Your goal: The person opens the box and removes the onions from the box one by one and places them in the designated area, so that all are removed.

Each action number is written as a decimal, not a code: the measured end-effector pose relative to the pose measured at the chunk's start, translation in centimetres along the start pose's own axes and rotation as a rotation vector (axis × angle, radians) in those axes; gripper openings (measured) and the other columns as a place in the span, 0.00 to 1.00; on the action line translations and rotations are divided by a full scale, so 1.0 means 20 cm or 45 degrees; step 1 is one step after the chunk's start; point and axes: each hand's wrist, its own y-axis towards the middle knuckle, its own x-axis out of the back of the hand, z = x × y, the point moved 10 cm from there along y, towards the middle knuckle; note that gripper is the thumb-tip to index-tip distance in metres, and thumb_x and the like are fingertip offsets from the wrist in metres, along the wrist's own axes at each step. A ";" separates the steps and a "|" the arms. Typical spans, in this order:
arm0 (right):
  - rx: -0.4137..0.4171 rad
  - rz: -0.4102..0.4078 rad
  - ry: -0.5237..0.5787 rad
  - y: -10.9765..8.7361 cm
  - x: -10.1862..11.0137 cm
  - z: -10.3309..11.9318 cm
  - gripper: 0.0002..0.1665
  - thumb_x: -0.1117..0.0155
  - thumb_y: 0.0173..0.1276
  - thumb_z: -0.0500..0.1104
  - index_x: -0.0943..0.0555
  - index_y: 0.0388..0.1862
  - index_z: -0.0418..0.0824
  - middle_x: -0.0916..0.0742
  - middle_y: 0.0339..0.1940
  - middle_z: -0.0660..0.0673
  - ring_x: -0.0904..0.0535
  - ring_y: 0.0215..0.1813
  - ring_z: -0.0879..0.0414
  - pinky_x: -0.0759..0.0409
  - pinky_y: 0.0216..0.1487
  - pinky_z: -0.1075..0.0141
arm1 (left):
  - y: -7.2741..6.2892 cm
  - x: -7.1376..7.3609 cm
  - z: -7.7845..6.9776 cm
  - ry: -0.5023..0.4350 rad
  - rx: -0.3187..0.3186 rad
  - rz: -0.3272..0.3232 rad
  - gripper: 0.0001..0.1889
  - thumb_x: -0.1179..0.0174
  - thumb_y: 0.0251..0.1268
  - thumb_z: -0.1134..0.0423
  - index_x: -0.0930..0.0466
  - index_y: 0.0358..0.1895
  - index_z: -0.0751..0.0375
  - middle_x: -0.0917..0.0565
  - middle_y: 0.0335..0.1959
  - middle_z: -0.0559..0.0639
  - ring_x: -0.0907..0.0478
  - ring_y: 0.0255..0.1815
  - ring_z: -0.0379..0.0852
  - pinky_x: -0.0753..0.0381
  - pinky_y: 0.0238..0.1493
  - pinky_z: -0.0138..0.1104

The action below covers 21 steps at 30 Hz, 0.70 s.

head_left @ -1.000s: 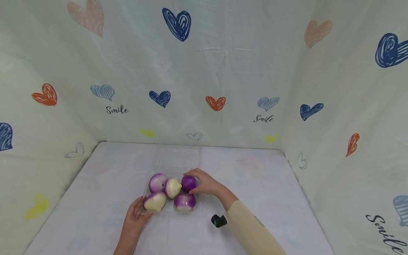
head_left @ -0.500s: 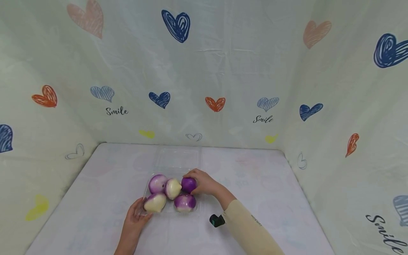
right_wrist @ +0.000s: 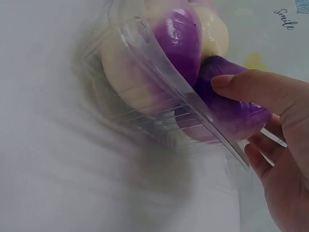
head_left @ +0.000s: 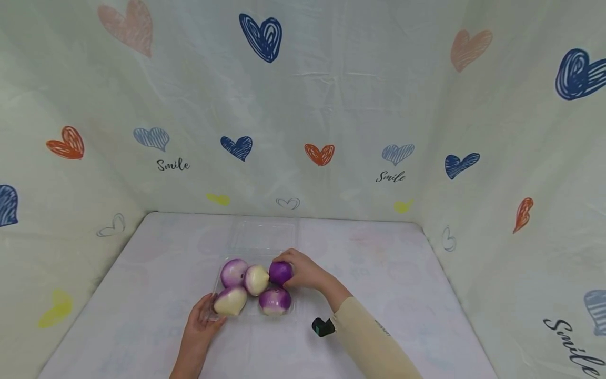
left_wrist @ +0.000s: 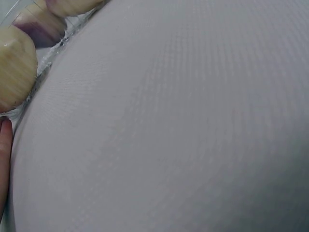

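Little moved: fingers point(right_wrist: 258, 162) hold bulb point(head_left: 280, 273) and tray point(head_left: 252, 310) on white table point(head_left: 374, 263), walls point(head_left: 355, 110) possibly cloth.

Left hand point(head_left: 201, 320) lower left of frame, thumb point(head_left: 218, 322) spread; right hand point(head_left: 305, 270) below centre, fingers point(right_wrist: 258, 159) curled, forearm point(head_left: 374, 339) sleeved.

A person's right hand point(head_left: 306, 271) grips a deep purple vegetable point(head_left: 280, 273) at the far right of an open clear container point(head_left: 252, 309), the left hand point(head_left: 201, 321) holding its near left corner. Four more vegetables point(head_left: 274, 301), purple and cream, sit inside. The lid point(head_left: 265, 235) lies open toward the far edge of the white table point(head_left: 379, 273), before a heart-printed backdrop point(head_left: 360, 110).
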 end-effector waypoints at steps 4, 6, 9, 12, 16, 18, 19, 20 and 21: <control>0.010 -0.039 0.100 -0.02 0.03 0.01 0.38 0.22 0.50 0.37 0.23 0.63 0.45 0.25 0.60 0.47 0.28 0.62 0.52 0.28 0.62 0.60 | 0.00 0.01 0.02 0.047 0.064 -0.024 0.38 0.40 0.62 0.77 0.49 0.73 0.67 0.34 0.64 0.32 0.38 0.60 0.16 0.30 0.58 0.23; 0.015 -0.061 0.148 -0.03 0.05 0.00 0.38 0.22 0.52 0.37 0.24 0.63 0.44 0.25 0.59 0.47 0.28 0.61 0.51 0.27 0.61 0.59 | 0.00 0.02 0.03 0.069 0.099 -0.037 0.39 0.39 0.62 0.76 0.50 0.73 0.66 0.35 0.65 0.33 0.38 0.60 0.15 0.30 0.58 0.24; 0.022 -0.117 0.223 -0.04 0.07 -0.01 0.38 0.22 0.53 0.38 0.24 0.64 0.43 0.24 0.59 0.47 0.27 0.60 0.51 0.26 0.60 0.59 | 0.00 0.02 0.04 0.088 0.130 -0.050 0.39 0.38 0.62 0.75 0.49 0.74 0.65 0.36 0.65 0.34 0.38 0.60 0.15 0.30 0.58 0.24; 0.012 -0.209 0.308 -0.06 0.10 -0.04 0.38 0.21 0.53 0.40 0.25 0.63 0.43 0.24 0.58 0.46 0.26 0.59 0.51 0.25 0.59 0.59 | 0.00 0.02 0.04 0.103 0.128 -0.051 0.39 0.38 0.62 0.75 0.49 0.74 0.64 0.36 0.64 0.33 0.38 0.60 0.15 0.30 0.58 0.23; -0.043 -0.361 0.437 -0.10 0.13 -0.09 0.39 0.20 0.52 0.42 0.26 0.63 0.43 0.24 0.58 0.46 0.25 0.58 0.50 0.24 0.59 0.57 | 0.00 0.01 0.03 0.102 0.112 -0.043 0.39 0.38 0.62 0.75 0.48 0.73 0.64 0.34 0.63 0.30 0.38 0.59 0.16 0.31 0.58 0.22; -0.076 -0.425 0.492 -0.12 0.14 -0.12 0.40 0.20 0.52 0.42 0.27 0.64 0.43 0.24 0.59 0.45 0.25 0.58 0.49 0.25 0.59 0.56 | 0.01 0.01 0.02 0.105 0.102 -0.032 0.39 0.38 0.62 0.76 0.49 0.73 0.65 0.33 0.62 0.29 0.38 0.59 0.16 0.32 0.58 0.21; -0.090 -0.454 0.522 -0.14 0.15 -0.14 0.41 0.20 0.52 0.42 0.27 0.64 0.43 0.24 0.59 0.45 0.25 0.58 0.49 0.25 0.59 0.55 | 0.00 0.01 0.02 0.117 0.120 -0.032 0.39 0.38 0.62 0.75 0.49 0.73 0.65 0.34 0.62 0.29 0.38 0.60 0.17 0.32 0.58 0.21; -0.102 -0.482 0.555 -0.15 0.16 -0.15 0.41 0.20 0.52 0.42 0.28 0.64 0.42 0.24 0.60 0.44 0.25 0.59 0.48 0.25 0.59 0.54 | 0.00 0.01 0.02 0.140 0.145 -0.026 0.39 0.38 0.63 0.74 0.49 0.74 0.64 0.34 0.65 0.33 0.40 0.65 0.21 0.33 0.58 0.20; -0.112 -0.508 0.585 -0.16 0.16 -0.16 0.41 0.20 0.52 0.41 0.28 0.64 0.41 0.24 0.60 0.44 0.26 0.59 0.47 0.25 0.60 0.54 | 0.01 0.01 0.02 0.165 0.171 -0.023 0.39 0.38 0.64 0.72 0.50 0.74 0.64 0.35 0.68 0.38 0.42 0.69 0.27 0.33 0.57 0.19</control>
